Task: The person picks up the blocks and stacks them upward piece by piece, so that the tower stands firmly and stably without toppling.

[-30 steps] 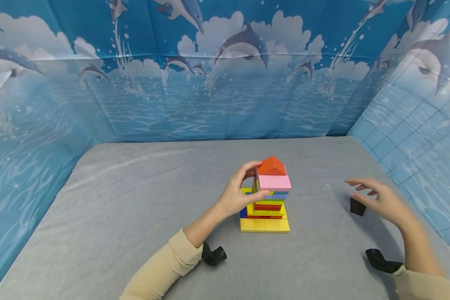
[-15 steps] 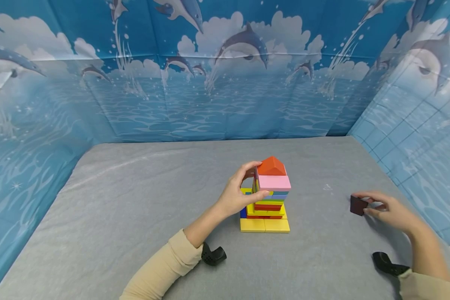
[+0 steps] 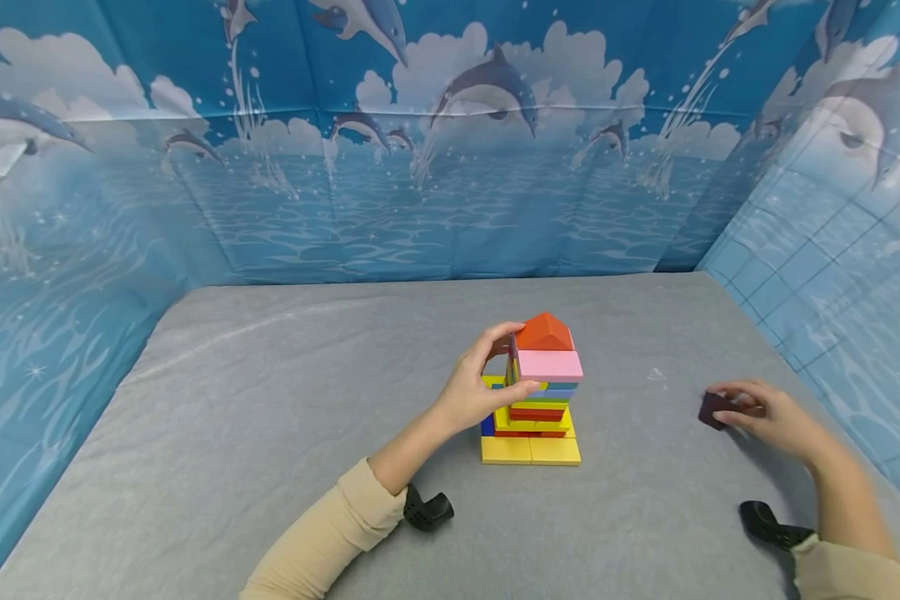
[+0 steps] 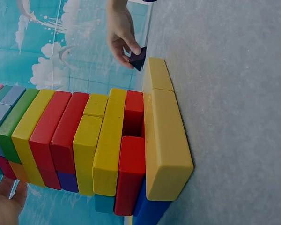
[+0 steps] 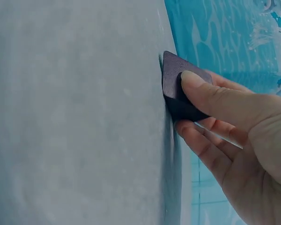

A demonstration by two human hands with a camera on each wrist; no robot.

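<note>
A tower of coloured wooden blocks [image 3: 536, 414] stands upright on flat yellow blocks [image 3: 530, 451]. Near its top are a pink block [image 3: 551, 365] and an orange triangular block [image 3: 546, 335]. My left hand [image 3: 471, 385] holds the tower's upper left side, thumb across the front and fingers behind; in the left wrist view only part of this hand [image 4: 8, 201] shows. Far to the right, my right hand [image 3: 776, 419] pinches a dark brown wedge-shaped block [image 5: 180, 84] between thumb and fingers. The block is tilted, close to the grey cloth; whether it touches is hard to tell.
A grey cloth [image 3: 270, 450] covers the table. Blue dolphin-printed curtains [image 3: 390, 217] hang behind it and at both sides. A black strap-like device [image 3: 427, 510] sits at the left wrist, and a similar black device [image 3: 772, 525] at the right.
My right hand has come down from above the dark block and taken hold of it. The block has since tilted in the fingers. The left hand and the tower have stayed put.
</note>
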